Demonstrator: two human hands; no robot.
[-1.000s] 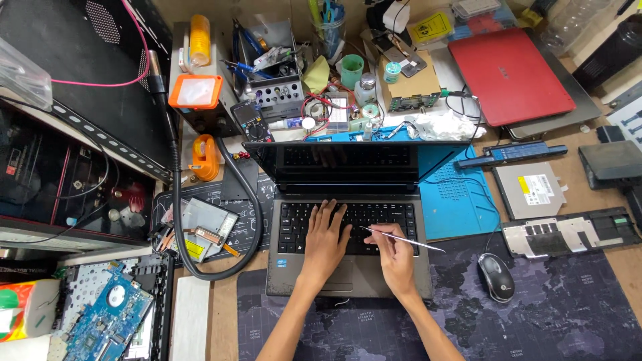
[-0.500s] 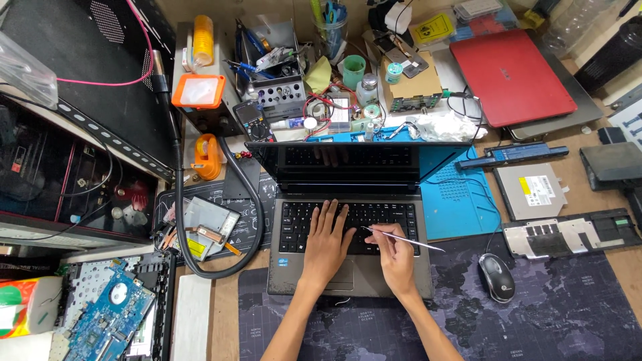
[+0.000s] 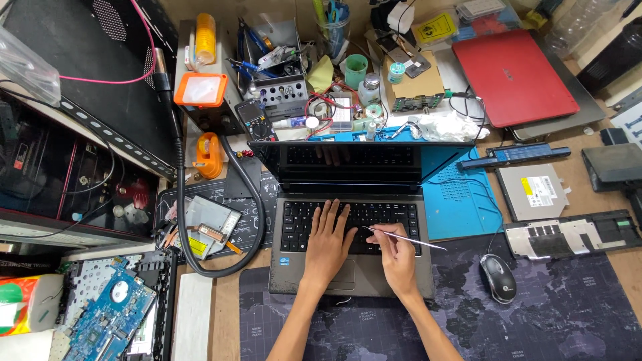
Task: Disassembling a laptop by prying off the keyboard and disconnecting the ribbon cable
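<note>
An open grey laptop (image 3: pixel 348 281) with a dark screen sits in front of me on the desk. My left hand (image 3: pixel 329 242) lies flat on its black keyboard (image 3: pixel 294 224), fingers spread over the middle keys. My right hand (image 3: pixel 396 254) grips a thin metal pry tool (image 3: pixel 408 238) like a pen. The tool's tip touches the keys just right of my left fingertips, and its other end points right, past the laptop's edge.
A black mouse (image 3: pixel 499 277) rests on the dark desk mat (image 3: pixel 555 314). A blue work mat (image 3: pixel 461 200), an optical drive (image 3: pixel 535 190), a battery bar (image 3: pixel 515 155) and a closed red laptop (image 3: pixel 511 77) lie to the right. Tools, a black hose (image 3: pixel 184 220) and circuit boards crowd the left and back.
</note>
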